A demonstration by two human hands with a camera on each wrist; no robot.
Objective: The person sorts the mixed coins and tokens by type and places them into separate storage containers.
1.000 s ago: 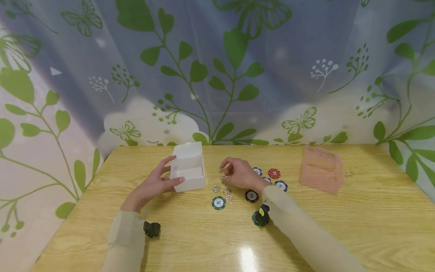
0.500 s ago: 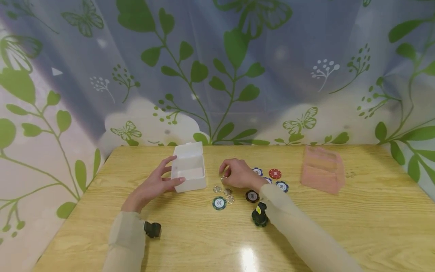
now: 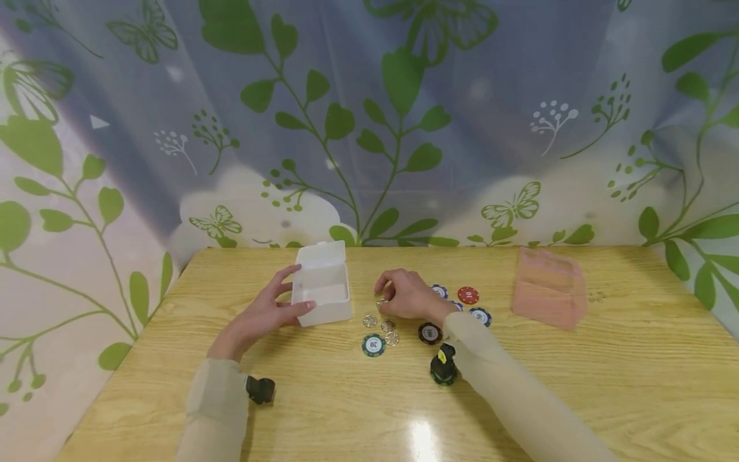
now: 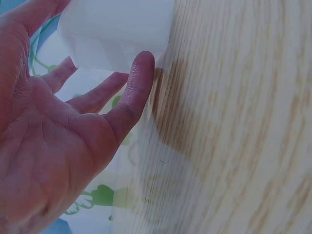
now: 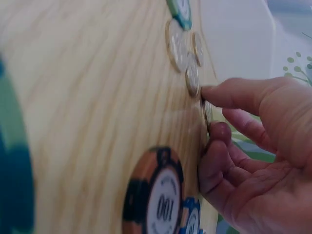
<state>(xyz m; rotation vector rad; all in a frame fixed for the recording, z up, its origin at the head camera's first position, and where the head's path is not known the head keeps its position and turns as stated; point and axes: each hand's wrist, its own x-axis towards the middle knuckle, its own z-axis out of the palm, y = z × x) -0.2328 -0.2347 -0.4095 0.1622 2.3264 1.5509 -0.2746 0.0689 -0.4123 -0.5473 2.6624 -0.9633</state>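
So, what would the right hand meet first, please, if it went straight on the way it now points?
Past the coin at its fingers, the right hand would probably meet the white box first, though depth is hard to judge.

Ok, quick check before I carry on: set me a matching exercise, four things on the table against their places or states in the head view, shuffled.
Things:
1. White box
2. Red chip
3. Green 20 chip
4. Pink translucent item

Places or states:
A. Farthest right of the four
B. At the near end of the loose coins
C. Lid open, held by the left grip
D. Between the right grip and the pink translucent item

Pairs: 1-C, 2-D, 3-B, 4-A
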